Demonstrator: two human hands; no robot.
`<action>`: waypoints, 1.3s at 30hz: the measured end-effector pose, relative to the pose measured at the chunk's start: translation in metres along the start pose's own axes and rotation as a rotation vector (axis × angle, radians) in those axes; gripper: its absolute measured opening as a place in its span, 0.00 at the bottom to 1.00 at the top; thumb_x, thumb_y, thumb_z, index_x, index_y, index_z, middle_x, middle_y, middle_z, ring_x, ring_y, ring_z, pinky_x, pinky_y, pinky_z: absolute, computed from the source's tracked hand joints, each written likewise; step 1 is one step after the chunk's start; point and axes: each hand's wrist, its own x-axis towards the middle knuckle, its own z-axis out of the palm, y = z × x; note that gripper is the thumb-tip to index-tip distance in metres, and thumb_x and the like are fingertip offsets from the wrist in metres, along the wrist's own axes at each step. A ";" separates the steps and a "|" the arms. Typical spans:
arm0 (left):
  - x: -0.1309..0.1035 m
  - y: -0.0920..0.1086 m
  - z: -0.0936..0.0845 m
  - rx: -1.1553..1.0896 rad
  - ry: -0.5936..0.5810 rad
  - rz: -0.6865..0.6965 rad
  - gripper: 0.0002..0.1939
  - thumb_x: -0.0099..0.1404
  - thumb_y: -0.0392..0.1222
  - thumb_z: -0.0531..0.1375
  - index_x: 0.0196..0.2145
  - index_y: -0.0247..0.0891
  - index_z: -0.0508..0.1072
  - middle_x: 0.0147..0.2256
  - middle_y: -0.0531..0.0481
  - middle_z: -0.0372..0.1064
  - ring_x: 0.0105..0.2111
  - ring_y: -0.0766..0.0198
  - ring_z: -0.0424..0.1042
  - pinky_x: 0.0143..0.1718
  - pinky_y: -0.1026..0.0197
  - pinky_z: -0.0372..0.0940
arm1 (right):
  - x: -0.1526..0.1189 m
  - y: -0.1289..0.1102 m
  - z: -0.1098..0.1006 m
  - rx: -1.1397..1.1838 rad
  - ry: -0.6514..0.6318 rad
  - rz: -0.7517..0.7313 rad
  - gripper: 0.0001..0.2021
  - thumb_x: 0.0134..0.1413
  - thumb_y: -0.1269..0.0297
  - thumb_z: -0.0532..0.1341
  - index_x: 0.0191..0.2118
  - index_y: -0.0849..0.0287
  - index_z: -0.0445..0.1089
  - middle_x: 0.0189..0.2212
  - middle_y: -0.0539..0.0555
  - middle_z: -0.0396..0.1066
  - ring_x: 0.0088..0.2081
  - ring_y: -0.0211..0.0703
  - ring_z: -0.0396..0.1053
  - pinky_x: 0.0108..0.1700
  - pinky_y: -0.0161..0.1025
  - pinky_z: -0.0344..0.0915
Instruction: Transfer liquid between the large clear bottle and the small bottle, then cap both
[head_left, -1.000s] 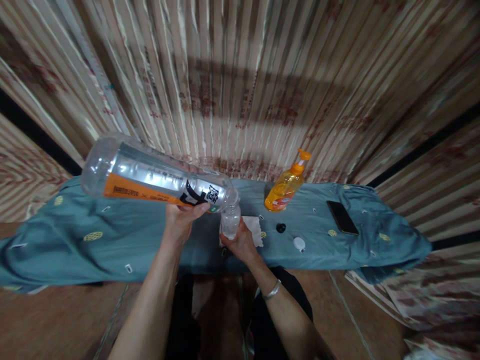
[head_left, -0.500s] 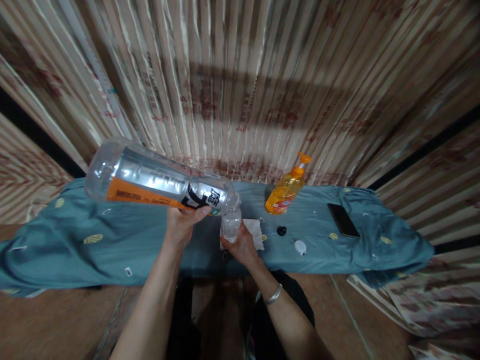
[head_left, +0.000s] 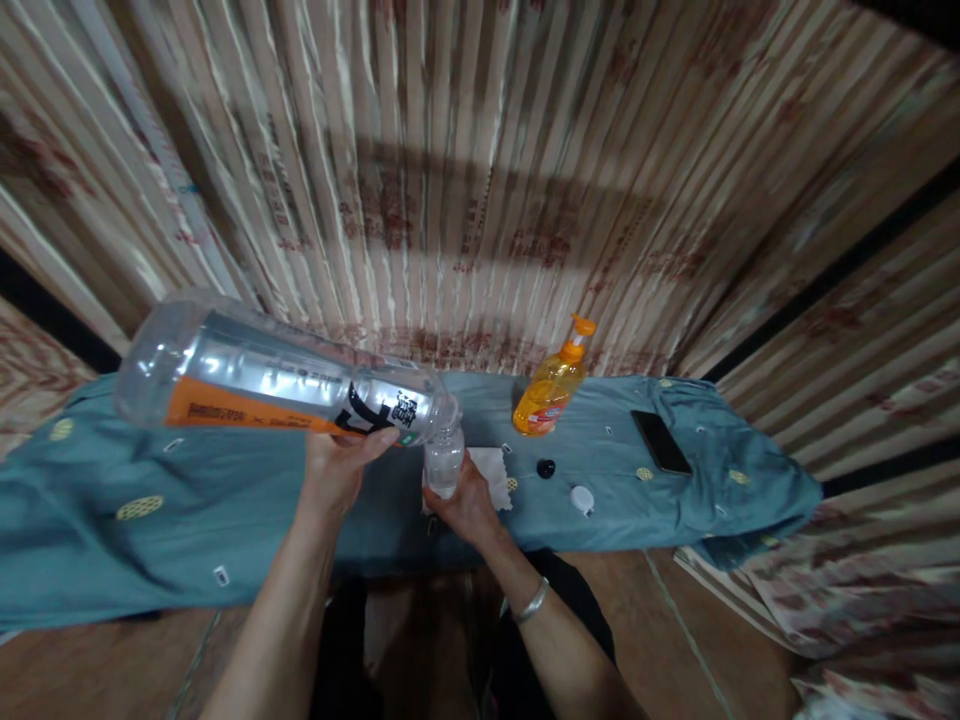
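Observation:
My left hand point(head_left: 337, 468) is closed around the neck end of a large clear plastic bottle point(head_left: 277, 375) with a silver and orange label. That bottle lies tilted almost flat, its mouth pointing right and resting at the mouth of a small clear bottle point(head_left: 444, 462). Wrapped round the small bottle is my right hand point(head_left: 469, 500), with a silver bangle on the wrist. Beneath the small bottle lies a white cloth or tissue point(head_left: 495, 478). Whether liquid runs between the two bottles is too hard to make out.
An orange pump bottle point(head_left: 550, 392) stands at the back. To the right are a black cap point(head_left: 546, 468), a white round lid point(head_left: 582, 500) and a dark phone point(head_left: 660, 442). A green-blue cloth point(head_left: 247, 500) covers the narrow table; a pleated curtain point(head_left: 465, 200) hangs behind.
The whole view has shifted, so everything sits a little further left in the picture. Both hands keep their holds, and the large bottle stays tilted against the small one.

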 end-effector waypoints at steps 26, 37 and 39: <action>-0.003 0.000 0.001 0.031 -0.061 0.020 0.21 0.30 0.39 0.77 0.25 0.39 0.76 0.26 0.53 0.76 0.29 0.59 0.76 0.36 0.56 0.72 | -0.001 0.002 0.001 0.019 0.028 -0.002 0.34 0.46 0.64 0.68 0.60 0.58 0.62 0.50 0.61 0.75 0.51 0.56 0.75 0.54 0.52 0.72; -0.003 0.001 0.003 -0.009 -0.082 0.029 0.27 0.30 0.37 0.77 0.33 0.40 0.78 0.28 0.53 0.77 0.34 0.57 0.78 0.42 0.55 0.72 | -0.001 -0.002 -0.001 0.021 0.013 0.027 0.33 0.46 0.65 0.68 0.60 0.58 0.62 0.49 0.60 0.75 0.50 0.57 0.75 0.54 0.52 0.73; -0.003 0.001 0.002 -0.002 -0.084 0.021 0.28 0.30 0.37 0.77 0.33 0.40 0.78 0.29 0.53 0.78 0.32 0.58 0.77 0.40 0.55 0.72 | -0.002 -0.003 -0.002 0.014 0.010 0.045 0.33 0.45 0.64 0.68 0.59 0.58 0.62 0.48 0.60 0.76 0.49 0.57 0.76 0.53 0.52 0.73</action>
